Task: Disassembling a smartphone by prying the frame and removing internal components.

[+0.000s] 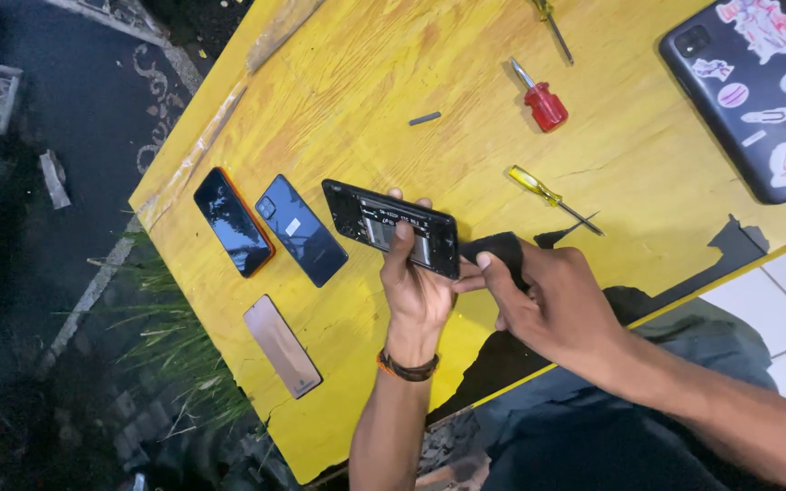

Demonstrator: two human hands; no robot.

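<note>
Above the yellow bench (338, 91), the left hand (416, 291) has its grip closed around an opened black phone (391, 227), innards showing; the right hand (548, 300) pinches its near end.

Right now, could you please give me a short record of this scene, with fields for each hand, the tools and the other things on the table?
left hand: grips an opened black phone above the table, thumb on its exposed inside
right hand: fingertips at the phone's right end
tools: red screwdriver, yellow screwdriver
other things: orange-edged phone, dark blue back cover, copper back cover, stickered phone
surface: yellow table, paint worn at the near edge
</note>
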